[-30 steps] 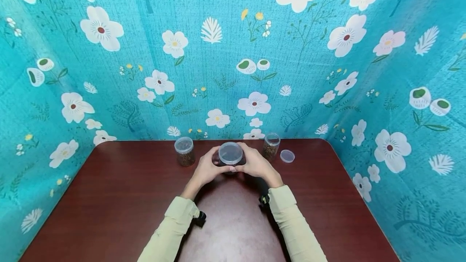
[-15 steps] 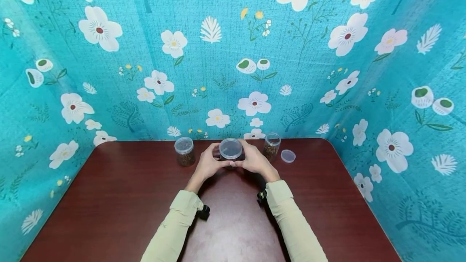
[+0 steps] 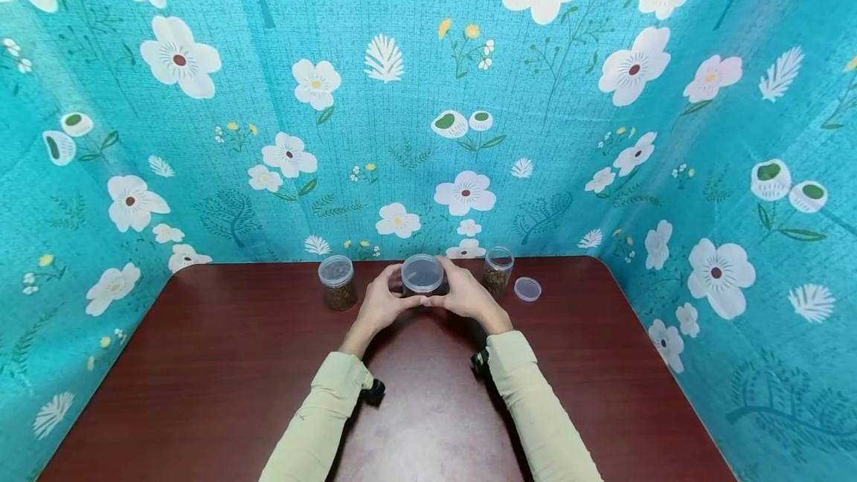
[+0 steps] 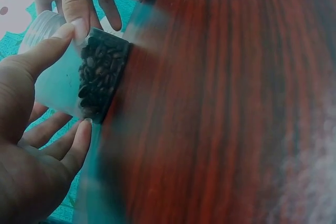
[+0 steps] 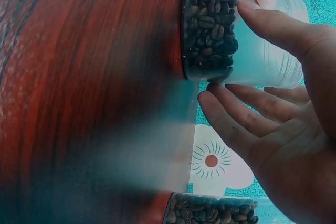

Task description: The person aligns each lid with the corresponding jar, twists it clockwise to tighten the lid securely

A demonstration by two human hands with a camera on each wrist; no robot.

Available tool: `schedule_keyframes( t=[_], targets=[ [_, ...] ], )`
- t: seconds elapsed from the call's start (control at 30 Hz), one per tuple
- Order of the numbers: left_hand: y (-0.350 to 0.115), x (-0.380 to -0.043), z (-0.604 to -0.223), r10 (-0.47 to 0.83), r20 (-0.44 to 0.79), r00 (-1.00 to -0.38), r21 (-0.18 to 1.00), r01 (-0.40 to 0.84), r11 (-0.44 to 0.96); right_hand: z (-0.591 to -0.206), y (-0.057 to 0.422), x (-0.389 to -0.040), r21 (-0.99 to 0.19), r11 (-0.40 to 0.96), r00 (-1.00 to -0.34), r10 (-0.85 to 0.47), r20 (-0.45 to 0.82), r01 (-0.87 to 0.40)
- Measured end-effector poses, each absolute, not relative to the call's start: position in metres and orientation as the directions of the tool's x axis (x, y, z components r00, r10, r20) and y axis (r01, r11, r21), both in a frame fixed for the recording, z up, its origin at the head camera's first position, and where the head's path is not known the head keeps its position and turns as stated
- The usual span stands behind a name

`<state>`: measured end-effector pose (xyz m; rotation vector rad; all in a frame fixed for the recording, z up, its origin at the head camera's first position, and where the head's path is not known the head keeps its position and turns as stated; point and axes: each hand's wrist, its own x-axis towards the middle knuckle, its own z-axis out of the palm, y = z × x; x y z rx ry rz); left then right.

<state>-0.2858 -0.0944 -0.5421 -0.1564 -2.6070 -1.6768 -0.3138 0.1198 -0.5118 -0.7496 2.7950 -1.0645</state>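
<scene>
A clear jar (image 3: 422, 274), about half full of dark coffee beans (image 5: 211, 32), stands upright near the table's far edge. Its top looks capped with a clear lid. My left hand (image 3: 383, 303) holds the jar from the left, the thumb across its near side. From the right, my right hand (image 3: 466, 294) holds it too, and the two thumb tips meet in front. In the right wrist view, the fingers (image 5: 231, 121) curve beside the jar's wall. To the left stands a lidded jar (image 3: 338, 283) of brown contents; to the right, an uncovered jar (image 3: 498, 272) of beans.
A loose clear lid (image 3: 527, 288) lies flat to the right of the uncovered jar. Behind the dark red wooden table (image 3: 234, 363) hangs a blue flowered cloth (image 3: 402, 132), which also runs along both sides.
Both hands and the middle jar have shifted slightly away, toward the cloth, mostly in the first half second. The hands keep their hold; the side jars and loose lid stay in place.
</scene>
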Motion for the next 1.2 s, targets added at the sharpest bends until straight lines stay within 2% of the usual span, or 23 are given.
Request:
schedule_keyframes(
  t=[0.6, 0.9, 1.2],
  targets=[
    [-0.094, -0.283, -0.545, 0.075, 0.090, -0.993, 0.904, 0.113, 0.413, -0.511, 0.123, -0.317, -0.640, 0.659, -0.886, -0.458, 0.075, -0.395],
    [-0.091, -0.276, -0.541, 0.002, 0.074, -0.997, 0.900, 0.068, 0.431, -0.498, 0.126, -0.314, -0.622, 0.684, -0.889, -0.455, 0.047, -0.382],
    [-0.087, -0.268, -0.528, -0.009, 0.170, -0.985, 0.850, 0.142, 0.508, -0.478, 0.132, -0.305, -0.582, 0.702, -0.890, -0.448, 0.085, -0.409]
  ],
)
